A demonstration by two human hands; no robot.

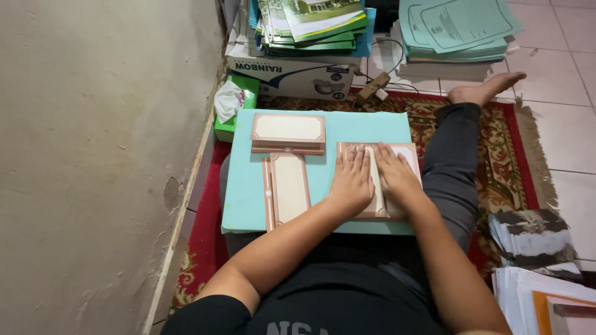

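A single head-worn camera looks steeply down and forward from above the seated person's chest. It sits close: the forearms enter from the bottom edge and the hands, left hand (351, 181) and right hand (397, 177), lie at frame centre. A wall (93, 155) fills the left third. The tiled floor (571, 124) runs along the right, with paper stacks (456, 28) across the top.
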